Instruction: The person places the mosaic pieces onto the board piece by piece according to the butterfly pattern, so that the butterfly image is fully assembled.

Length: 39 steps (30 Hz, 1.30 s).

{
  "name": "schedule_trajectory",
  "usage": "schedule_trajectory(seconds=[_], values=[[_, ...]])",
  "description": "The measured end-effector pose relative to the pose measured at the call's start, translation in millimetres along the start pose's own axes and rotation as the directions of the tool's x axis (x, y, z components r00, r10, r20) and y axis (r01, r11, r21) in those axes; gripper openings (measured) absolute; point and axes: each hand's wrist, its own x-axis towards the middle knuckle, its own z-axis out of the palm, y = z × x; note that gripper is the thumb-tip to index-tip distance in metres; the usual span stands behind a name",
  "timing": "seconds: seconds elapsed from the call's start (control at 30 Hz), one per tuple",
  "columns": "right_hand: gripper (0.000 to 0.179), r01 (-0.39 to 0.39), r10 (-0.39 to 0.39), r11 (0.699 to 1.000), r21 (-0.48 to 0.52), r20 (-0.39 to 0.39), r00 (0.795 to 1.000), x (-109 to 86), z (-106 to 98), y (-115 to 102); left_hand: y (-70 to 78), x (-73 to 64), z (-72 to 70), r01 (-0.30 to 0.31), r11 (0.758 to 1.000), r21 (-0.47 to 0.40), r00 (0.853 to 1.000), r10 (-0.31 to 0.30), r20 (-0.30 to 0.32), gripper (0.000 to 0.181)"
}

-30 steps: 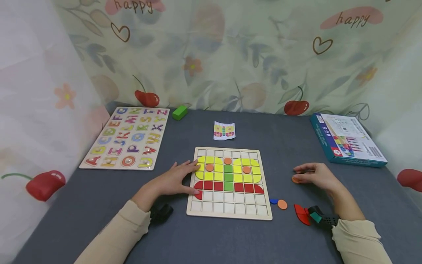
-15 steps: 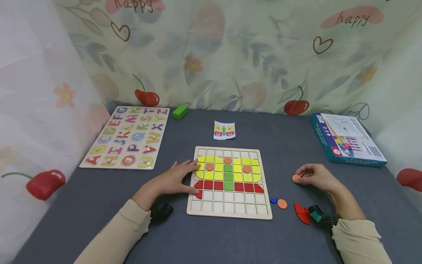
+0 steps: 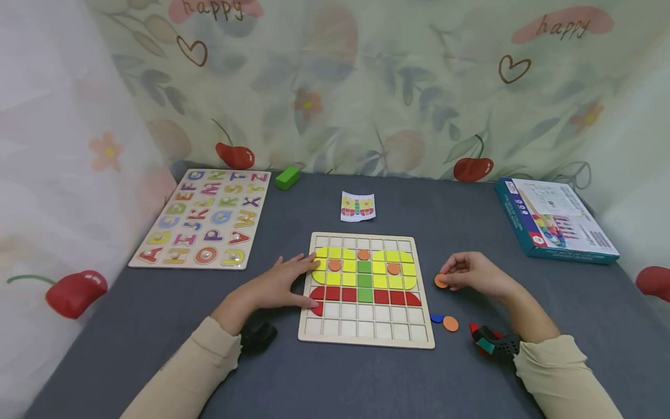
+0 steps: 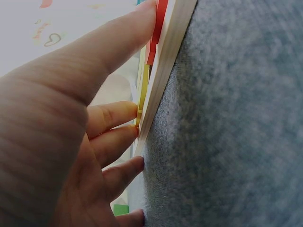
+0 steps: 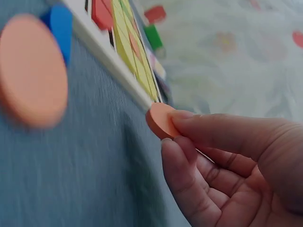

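A wooden grid board (image 3: 366, 343) lies in the middle of the table, filled in part with yellow, red, green and orange pieces in a butterfly-like pattern. My left hand (image 3: 280, 285) rests on its left edge, fingers spread, with the thumb at the red pieces and fingertips on the yellow ones. Just right of the board, my right hand (image 3: 478, 276) pinches an orange disc (image 5: 162, 119) between thumb and fingers. Below that hand, a second orange disc (image 3: 451, 324) and a blue piece (image 3: 437, 318) lie beside the board. Red pieces (image 3: 473, 329) are partly hidden under the right wrist's black strap.
Behind the board lies a small butterfly picture card (image 3: 358, 207). An alphabet puzzle board (image 3: 201, 218) is at the back left, with a green block (image 3: 287, 178) next to it. A flat blue-sided box (image 3: 557, 221) sits at the back right.
My right hand has picked up the orange disc and carried it left toward the board, its wrist strap now covering more of the red pieces. My left hand has stayed on the board.
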Motion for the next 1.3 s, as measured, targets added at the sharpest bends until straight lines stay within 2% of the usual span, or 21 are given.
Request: schedule_trajectory(seconds=[0.37, 0.53, 0.67, 0.83, 0.97, 1.3], values=[[0.026, 0.102, -0.102, 0.995, -0.009, 0.043, 0.994, 26.0, 44, -39, -0.1, -0.6, 1.1, 0.001, 1.0, -0.002, 1.0, -0.001, -0.004, 0.088], [0.022, 0.132, -0.13, 0.991, -0.029, 0.059, 0.99, 36.5, 59, -51, -0.2, -0.4, 1.1, -0.003, 1.0, 0.001, 1.0, 0.003, -0.004, 0.088], [0.019, 0.142, -0.141, 0.99, -0.006, 0.088, 0.986, 44.5, 69, -59, -0.4, 0.1, 0.9, -0.004, 1.0, 0.001, 1.0, 0.004, -0.002, 0.088], [0.015, 0.18, -0.187, 0.982, 0.055, 0.181, 0.966, 50.9, 87, -72, -0.5, 0.1, 0.3, 0.0, 1.0, 0.001, 1.0, 0.0, -0.002, 0.088], [0.015, 0.209, -0.215, 0.977, 0.053, 0.224, 0.951, 57.0, 102, -81, -0.9, 0.3, 0.5, 0.002, 1.0, 0.004, 1.0, -0.002, 0.001, 0.088], [0.011, 0.201, -0.21, 0.978, 0.063, 0.308, 0.928, 65.8, 132, -95, -2.0, 0.1, 0.6, -0.006, 1.0, 0.007, 1.0, 0.006, -0.001, 0.087]])
